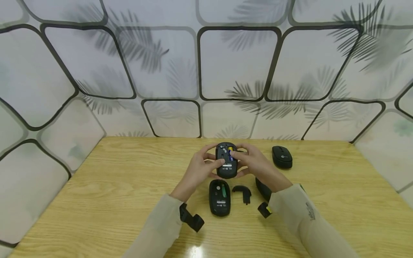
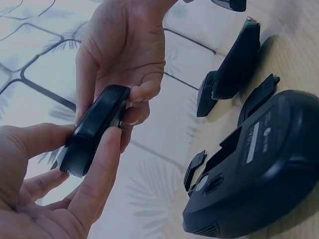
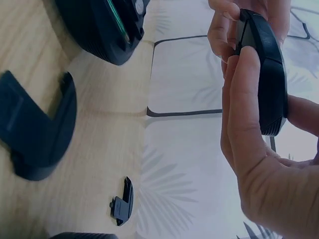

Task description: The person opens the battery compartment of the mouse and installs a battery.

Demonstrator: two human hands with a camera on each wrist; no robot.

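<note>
A black computer mouse [image 1: 227, 172] is held up over the table, its underside facing the head camera. A blue and yellow battery [image 1: 230, 149] lies in its uncovered slot. My left hand [image 1: 200, 165] grips the mouse's left side, thumb on the underside. From the right, my right hand [image 1: 257, 163] holds the other edge, with its thumb on the battery. Below them another mouse [image 1: 220, 208] rests upside down, a green battery [image 1: 224, 190] showing in its slot. Beside it is a curved black battery cover [image 1: 246, 192].
One black mouse [image 1: 262, 187] is partly hidden under the right forearm. Another mouse [image 1: 282, 157] stands farther back on the right. The right wrist view shows a second small cover [image 3: 123, 203] on the wooden table [image 1: 135, 179]. A patterned backdrop [image 1: 238, 64] rises behind.
</note>
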